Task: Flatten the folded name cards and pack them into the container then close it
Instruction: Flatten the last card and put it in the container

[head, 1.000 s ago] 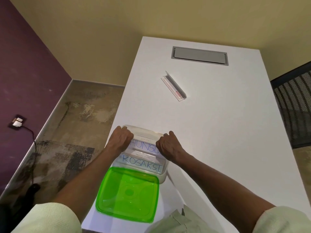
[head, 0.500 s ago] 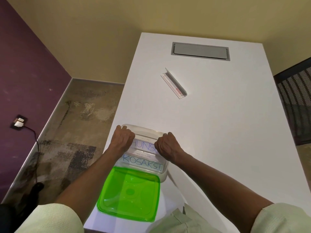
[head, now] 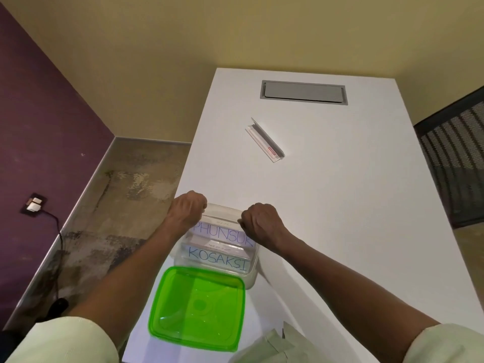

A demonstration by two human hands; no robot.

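White table [head: 353, 205] with a grey hatch [head: 303, 91] set in near its far end. Green lid [head: 197, 309] lying at the near edge, overlapping the near rim of the clear container [head: 252, 268]. Inside the container, flattened name cards [head: 220, 246] reading PHUNSUK and KOSAKSI. Left hand [head: 187, 209] and right hand [head: 263, 222] apart, fingers curled over the container's far corners. Small clear card stand [head: 265, 140] well apart, mid-table.
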